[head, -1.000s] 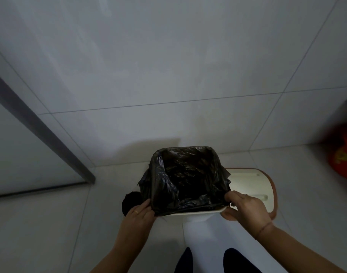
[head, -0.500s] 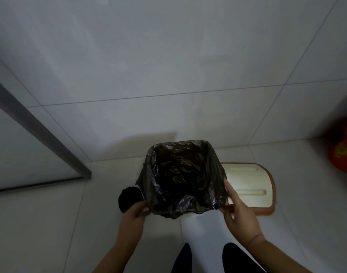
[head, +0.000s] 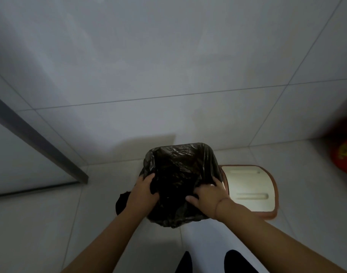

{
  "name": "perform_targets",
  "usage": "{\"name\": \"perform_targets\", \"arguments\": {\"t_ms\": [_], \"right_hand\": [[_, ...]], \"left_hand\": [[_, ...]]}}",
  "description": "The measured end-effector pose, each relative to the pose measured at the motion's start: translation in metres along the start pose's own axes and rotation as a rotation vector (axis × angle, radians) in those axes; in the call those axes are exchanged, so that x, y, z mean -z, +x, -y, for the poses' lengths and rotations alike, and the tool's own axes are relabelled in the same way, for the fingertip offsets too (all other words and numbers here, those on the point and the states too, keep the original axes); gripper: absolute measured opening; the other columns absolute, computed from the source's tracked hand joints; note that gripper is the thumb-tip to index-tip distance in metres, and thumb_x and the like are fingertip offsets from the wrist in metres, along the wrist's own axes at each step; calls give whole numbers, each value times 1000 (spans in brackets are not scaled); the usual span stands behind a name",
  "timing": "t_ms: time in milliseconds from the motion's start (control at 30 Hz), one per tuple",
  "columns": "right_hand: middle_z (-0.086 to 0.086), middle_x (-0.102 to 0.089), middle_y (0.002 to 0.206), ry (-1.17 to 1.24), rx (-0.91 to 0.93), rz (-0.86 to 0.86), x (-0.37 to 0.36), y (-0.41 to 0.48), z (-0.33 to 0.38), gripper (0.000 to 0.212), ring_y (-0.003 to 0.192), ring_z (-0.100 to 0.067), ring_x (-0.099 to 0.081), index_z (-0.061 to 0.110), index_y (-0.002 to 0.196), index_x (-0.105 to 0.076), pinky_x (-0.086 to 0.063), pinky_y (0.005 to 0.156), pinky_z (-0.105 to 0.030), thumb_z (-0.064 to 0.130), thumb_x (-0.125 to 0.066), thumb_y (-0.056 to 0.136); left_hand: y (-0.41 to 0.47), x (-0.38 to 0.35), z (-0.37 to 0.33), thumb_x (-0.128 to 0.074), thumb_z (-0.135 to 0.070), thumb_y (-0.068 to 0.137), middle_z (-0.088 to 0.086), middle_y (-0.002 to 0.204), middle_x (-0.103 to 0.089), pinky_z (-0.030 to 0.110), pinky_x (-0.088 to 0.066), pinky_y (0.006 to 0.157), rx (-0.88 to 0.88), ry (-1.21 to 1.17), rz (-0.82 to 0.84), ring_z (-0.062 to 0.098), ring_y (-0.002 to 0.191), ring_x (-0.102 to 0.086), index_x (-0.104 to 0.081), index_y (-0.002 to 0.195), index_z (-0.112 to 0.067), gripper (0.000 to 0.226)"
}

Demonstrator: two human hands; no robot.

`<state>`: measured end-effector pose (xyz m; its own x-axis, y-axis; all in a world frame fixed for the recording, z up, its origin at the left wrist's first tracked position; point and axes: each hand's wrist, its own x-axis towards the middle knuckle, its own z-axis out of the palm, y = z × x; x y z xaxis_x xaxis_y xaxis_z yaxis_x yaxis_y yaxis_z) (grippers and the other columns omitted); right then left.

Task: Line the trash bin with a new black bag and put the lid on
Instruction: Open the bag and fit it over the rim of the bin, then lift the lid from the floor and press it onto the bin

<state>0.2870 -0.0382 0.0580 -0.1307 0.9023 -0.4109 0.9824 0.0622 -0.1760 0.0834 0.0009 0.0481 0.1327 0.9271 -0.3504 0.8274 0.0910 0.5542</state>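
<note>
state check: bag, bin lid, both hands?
Crinkled black plastic bag: lining the bin, folded over its rim.
Cream plastic lid with brown rim: off the bin, lying on the floor beside it.
Left hand: gripping the bag's left edge.
Right hand: pressing on the bag's right edge.

A home bathroom corner: pale tiled wall [head: 168, 56] and tiled floor [head: 40, 223].

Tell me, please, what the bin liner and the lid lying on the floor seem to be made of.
The black bag looks like thin plastic film: it is crinkled, with glossy highlights, and drapes loosely over the bin's rim. The lid seems to be rigid moulded plastic, cream with a matte-to-satin finish, two long recessed grooves and a reddish-brown edge; whether that edge is plastic or rubber cannot be told.
</note>
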Motion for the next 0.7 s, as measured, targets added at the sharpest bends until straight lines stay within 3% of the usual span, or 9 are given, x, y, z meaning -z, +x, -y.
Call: {"name": "perform_targets", "arguments": {"t_ms": [100,167,200,267,300,367,433,600,700], "right_hand": [[0,-67,112,287,43,-617,5,-13,-25,28,107,-19,-60,18,104,-68,-39,100,-34,31,-47,89],[-8,-68,105,410,-85,-868,1,-25,-60,24,98,-26,-62,11,99,-67,-46,89,-35,19,-49,86],[-12,-66,107,439,-183,-886,-4,-28,-79,25,100,-30,-61,8,103,-66,-45,91,-37,16,-50,86],[-17,-60,122,444,-394,-774,-19,-29,-119,31,114,-35,-54,4,116,-60,-39,100,-40,15,-53,88],[-17,-55,131,441,-477,-691,-25,-27,-135,37,122,-34,-49,4,124,-55,-35,105,-40,17,-53,89],[-13,-45,144,444,-581,-543,-37,-25,-163,48,133,-30,-39,10,137,-43,-29,110,-39,26,-49,92],[-10,-36,150,443,-628,-452,-46,-22,-185,55,139,-27,-31,15,143,-33,-26,113,-39,35,-46,93],[-9,-24,157,451,-654,-321,-64,-7,-228,73,144,-25,-22,14,149,-18,-20,117,-41,48,-45,90],[-10,-18,158,631,-703,-278,-78,1,-241,81,144,-29,-21,15,150,-12,-19,116,-44,51,-49,87]], "left_hand": [[-12,-3,-18,-57,-11,83,13,154,-29,39,-25,114,-68,82,-367,31,140,-29,-56,128,-16,46],[-30,-8,-50,-53,-3,81,10,142,-45,28,-28,110,-352,-54,-572,25,132,-39,-63,113,-14,35],[-40,-17,-70,-51,-4,80,7,134,-51,20,-29,107,-517,-115,-557,20,126,-45,-64,109,-13,33],[-56,-48,-112,-46,-9,84,1,128,-55,14,-33,103,-731,-224,-269,10,119,-50,-62,114,-15,35],[-63,-65,-130,-44,-13,87,-2,133,-53,16,-35,104,-703,-284,-58,8,122,-49,-58,123,-17,39],[-60,-105,-161,-44,-22,93,-8,150,-37,18,-29,107,-474,-354,293,8,135,-38,-38,142,-23,50],[-40,-142,-182,-46,-26,93,-8,159,-18,20,-22,109,-214,-356,445,12,143,-25,-17,151,-24,65],[21,-194,-206,-56,-26,84,3,162,4,37,-15,120,285,-315,300,24,148,-8,6,152,-14,93],[50,-212,-205,-51,-24,88,10,162,2,38,-8,119,557,-446,239,27,148,-6,5,151,-7,86]]}}
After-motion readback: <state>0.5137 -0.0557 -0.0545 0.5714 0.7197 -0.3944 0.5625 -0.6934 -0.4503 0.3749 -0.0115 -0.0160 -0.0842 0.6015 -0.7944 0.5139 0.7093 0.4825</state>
